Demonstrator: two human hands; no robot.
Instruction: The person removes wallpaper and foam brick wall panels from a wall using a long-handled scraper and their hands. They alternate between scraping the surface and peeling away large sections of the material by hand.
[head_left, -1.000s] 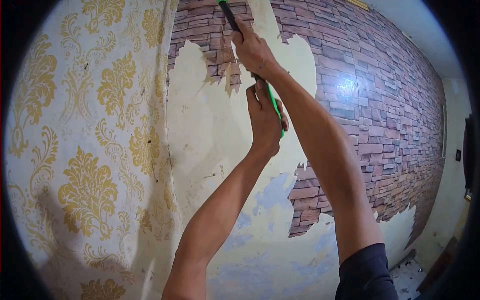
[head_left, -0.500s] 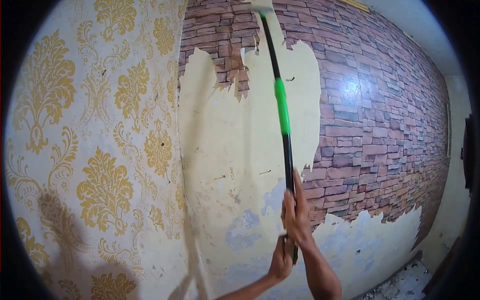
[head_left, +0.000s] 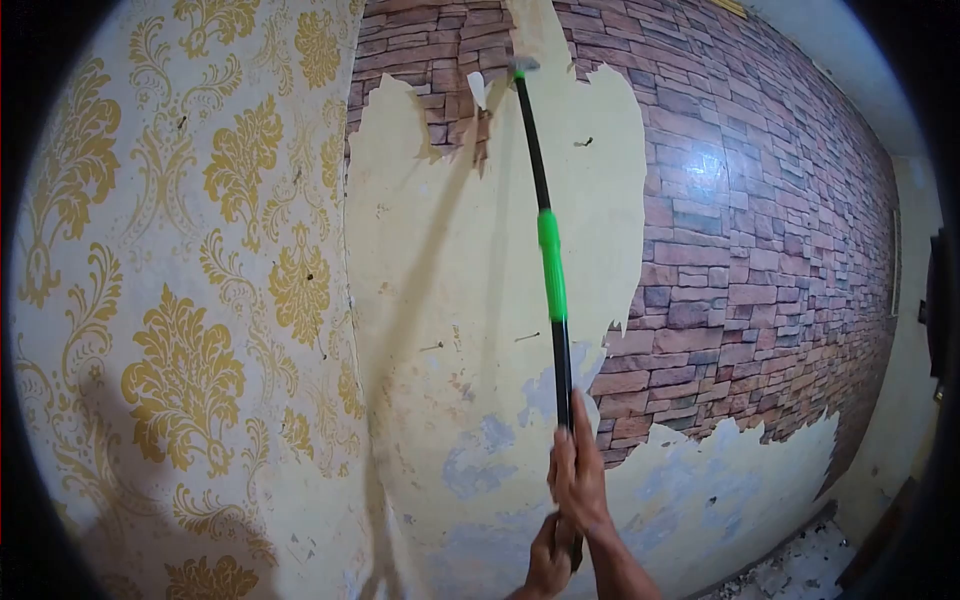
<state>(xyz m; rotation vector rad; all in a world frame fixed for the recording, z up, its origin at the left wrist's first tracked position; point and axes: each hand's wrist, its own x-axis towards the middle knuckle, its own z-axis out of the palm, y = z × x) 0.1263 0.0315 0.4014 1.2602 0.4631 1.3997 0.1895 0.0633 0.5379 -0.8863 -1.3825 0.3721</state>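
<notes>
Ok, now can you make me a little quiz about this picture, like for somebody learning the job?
1. Which hand is higher on the long pole?
2. True or false: the brick-patterned wallpaper has jagged, torn edges.
3. What colour is the thick sleeve partway up the pole? A) red B) green C) white

Key:
1. The right hand; the left hand is lower.
2. True.
3. B.

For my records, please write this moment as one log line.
left hand: gripping pole, low; right hand: gripping pole, higher; pole head: near torn brick-pattern wallpaper
</notes>
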